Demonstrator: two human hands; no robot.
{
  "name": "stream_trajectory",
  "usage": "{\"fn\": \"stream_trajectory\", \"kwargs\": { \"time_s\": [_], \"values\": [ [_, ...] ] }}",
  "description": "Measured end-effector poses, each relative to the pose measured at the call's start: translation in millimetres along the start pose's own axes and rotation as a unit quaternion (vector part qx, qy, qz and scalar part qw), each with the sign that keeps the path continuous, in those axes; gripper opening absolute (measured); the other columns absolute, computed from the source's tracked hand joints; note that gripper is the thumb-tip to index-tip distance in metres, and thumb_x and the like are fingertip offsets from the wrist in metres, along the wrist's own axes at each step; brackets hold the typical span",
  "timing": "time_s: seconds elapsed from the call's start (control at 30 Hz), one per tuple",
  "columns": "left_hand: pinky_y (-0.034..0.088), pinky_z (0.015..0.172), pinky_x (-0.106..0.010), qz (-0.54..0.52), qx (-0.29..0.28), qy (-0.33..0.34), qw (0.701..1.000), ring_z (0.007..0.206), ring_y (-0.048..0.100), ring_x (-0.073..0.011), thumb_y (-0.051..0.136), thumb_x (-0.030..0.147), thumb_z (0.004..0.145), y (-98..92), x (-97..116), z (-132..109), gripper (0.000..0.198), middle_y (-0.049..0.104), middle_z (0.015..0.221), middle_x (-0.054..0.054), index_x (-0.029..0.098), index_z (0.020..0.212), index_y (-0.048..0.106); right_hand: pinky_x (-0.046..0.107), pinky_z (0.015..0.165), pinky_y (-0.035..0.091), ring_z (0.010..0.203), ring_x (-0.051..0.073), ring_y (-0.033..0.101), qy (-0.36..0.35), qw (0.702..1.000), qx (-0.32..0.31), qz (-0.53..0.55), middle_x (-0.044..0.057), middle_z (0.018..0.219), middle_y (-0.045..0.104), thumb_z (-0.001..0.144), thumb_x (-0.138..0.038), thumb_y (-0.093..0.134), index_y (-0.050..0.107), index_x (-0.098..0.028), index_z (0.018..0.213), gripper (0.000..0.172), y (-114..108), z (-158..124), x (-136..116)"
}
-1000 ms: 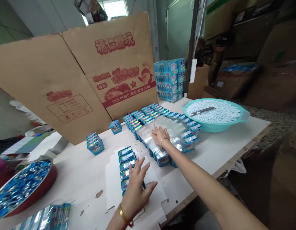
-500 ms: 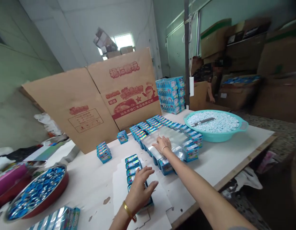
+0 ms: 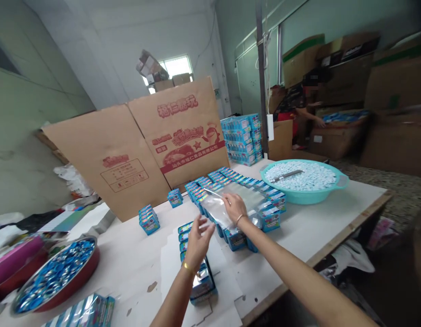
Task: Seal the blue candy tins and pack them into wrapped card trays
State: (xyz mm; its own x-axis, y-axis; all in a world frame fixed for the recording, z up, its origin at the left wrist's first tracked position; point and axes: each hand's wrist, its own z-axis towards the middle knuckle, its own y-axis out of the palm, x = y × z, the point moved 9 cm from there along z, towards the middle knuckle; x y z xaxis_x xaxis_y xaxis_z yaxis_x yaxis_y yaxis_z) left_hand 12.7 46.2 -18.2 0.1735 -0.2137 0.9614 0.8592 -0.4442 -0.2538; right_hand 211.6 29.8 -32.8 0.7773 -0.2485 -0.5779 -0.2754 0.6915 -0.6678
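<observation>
Clear plastic bags (image 3: 215,210) lie in a flat stack over the rows of small blue boxes (image 3: 237,241). My right hand (image 3: 235,209), a thin bangle at its wrist, has its fingers curled on the top bag, whose left end is lifted off the stack. Just left of the bag's raised end is my left hand (image 3: 200,238), wearing a gold bangle. Its fingers and thumb are bent but apart, with nothing visible between them. Beneath this hand and wrist a single row of blue boxes (image 3: 203,284) stands on white card, partly hidden.
On the right, a turquoise basin (image 3: 307,196) holds white pieces and a metal scoop. A red bowl (image 3: 94,263) of blue packets stands at left. Behind are a large carton (image 3: 193,159) and stacked packs (image 3: 239,141). A person (image 3: 295,109) works among cartons at back right.
My right hand has curled its fingers and raised the bag's left end. My left hand has moved up and away, towards the bags. The person behind now reaches to an open carton.
</observation>
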Motion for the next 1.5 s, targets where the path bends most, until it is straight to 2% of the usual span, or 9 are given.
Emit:
{"fn": "stream_trajectory", "kwargs": {
  "time_s": [0.07, 0.23, 0.37, 0.67, 0.9, 1.0, 1.17, 1.3, 1.5],
  "values": [
    [0.052, 0.071, -0.031, -0.044, 0.058, -0.036, 0.997, 0.096, 0.063, -0.0238, 0.077, 0.05, 0.062, 2.5, -6.5, 11.2, 0.078, 0.058, 0.123, -0.018, 0.017, 0.127, 0.05, 0.036, 0.102, 0.031, 0.112, 0.022, 0.053, -0.055, 0.998, 0.027, 0.026, 0.007, 0.108, 0.068, 0.095, -0.033, 0.039, 0.062, -0.02, 0.114, 0.032, -18.4, -22.3, -17.1],
    [0.05, 0.071, -0.031, -0.034, 0.022, -0.01, 0.999, 0.074, 0.061, -0.0183, 0.071, 0.053, 0.066, 28.9, -10.4, 9.2, 0.041, 0.065, 0.078, -0.007, 0.015, 0.081, 0.064, 0.044, 0.103, 0.029, 0.1, 0.023, 0.058, -0.092, 0.983, 0.077, 0.137, 0.005, 0.095, 0.07, 0.095, -0.033, 0.042, 0.065, -0.022, 0.1, 0.026, -47.8, -78.7, -22.2],
    [0.047, 0.081, -0.03, -0.07, 0.139, -0.038, 0.987, 0.091, 0.059, -0.0187, 0.079, 0.047, 0.059, 18.8, -21.9, -8.0, 0.065, 0.059, 0.107, -0.011, 0.016, 0.112, 0.054, 0.038, 0.088, 0.041, 0.088, 0.021, 0.059, -0.042, 0.97, 0.084, 0.224, 0.005, 0.089, 0.069, 0.095, -0.037, 0.042, 0.062, -0.022, 0.082, 0.027, -60.4, -97.5, -8.5],
    [0.044, 0.072, -0.027, -0.108, -0.03, -0.03, 0.993, 0.09, 0.06, -0.0217, 0.073, 0.056, 0.062, 59.2, 23.9, -18.9, 0.056, 0.065, 0.096, -0.008, 0.017, 0.101, 0.066, 0.034, 0.086, 0.047, 0.095, 0.018, 0.061, 0.025, 0.919, 0.172, 0.354, 0.004, 0.096, 0.067, 0.096, -0.035, 0.042, 0.059, -0.022, 0.09, 0.022, -98.6, -116.8, -6.1],
    [0.038, 0.056, -0.02, -0.139, -0.095, 0.06, 0.984, 0.059, 0.044, -0.0101, 0.075, 0.054, 0.06, 92.9, 85.4, -32.1, 0.041, 0.052, 0.058, 0.002, 0.016, 0.062, 0.06, 0.055, 0.112, 0.02, 0.128, 0.024, 0.043, -0.1, 0.944, 0.295, 0.106, 0.007, 0.131, 0.056, 0.091, -0.029, 0.051, 0.053, -0.024, 0.116, 0.026, -189.7, -135.7, -30.3],
    [0.027, 0.047, -0.019, -0.12, -0.059, 0.046, 0.99, 0.05, 0.03, -0.007, 0.074, 0.057, 0.057, 94.4, 69.5, -32.2, 0.052, 0.035, 0.048, 0.006, 0.017, 0.048, 0.042, 0.056, 0.108, 0.026, 0.128, 0.031, 0.042, -0.082, 0.966, 0.236, 0.071, 0.013, 0.136, 0.051, 0.082, -0.044, 0.062, 0.046, -0.02, 0.13, 0.056, -177.1, -143.7, -23.3],
    [0.024, 0.046, -0.021, -0.045, -0.106, -0.008, 0.993, 0.047, 0.03, -0.0075, 0.059, 0.067, 0.068, 99.6, 4.5, -59.2, 0.056, 0.035, 0.046, 0.005, 0.017, 0.047, 0.045, 0.029, 0.068, 0.047, 0.074, 0.018, 0.058, 0.071, 0.95, 0.047, 0.301, 0.002, 0.073, 0.061, 0.088, -0.05, 0.05, 0.057, -0.02, 0.078, 0.032, -98.6, -183.5, 29.8],
    [0.028, 0.047, -0.023, -0.01, -0.098, -0.06, 0.993, 0.045, 0.033, -0.0088, 0.051, 0.066, 0.075, 91.9, -37.5, -85.9, 0.056, 0.036, 0.043, 0.004, 0.018, 0.046, 0.047, 0.025, 0.061, 0.041, 0.062, 0.014, 0.049, 0.166, 0.916, 0.029, 0.364, -0.003, 0.06, 0.051, 0.083, -0.057, 0.053, 0.051, -0.02, 0.065, 0.041, -90.1, -215.8, 69.0],
    [0.041, 0.056, -0.025, -0.03, -0.103, 0.009, 0.994, 0.063, 0.053, -0.0157, 0.058, 0.047, 0.079, 111.8, -41.3, -109.5, 0.031, 0.062, 0.071, -0.005, 0.019, 0.069, 0.069, 0.039, 0.091, 0.047, 0.109, 0.025, 0.057, 0.201, 0.919, -0.05, 0.336, 0.012, 0.121, 0.061, 0.072, -0.058, 0.066, 0.053, -0.019, 0.123, 0.066, -83.7, -235.5, 64.6]
  ]
}}
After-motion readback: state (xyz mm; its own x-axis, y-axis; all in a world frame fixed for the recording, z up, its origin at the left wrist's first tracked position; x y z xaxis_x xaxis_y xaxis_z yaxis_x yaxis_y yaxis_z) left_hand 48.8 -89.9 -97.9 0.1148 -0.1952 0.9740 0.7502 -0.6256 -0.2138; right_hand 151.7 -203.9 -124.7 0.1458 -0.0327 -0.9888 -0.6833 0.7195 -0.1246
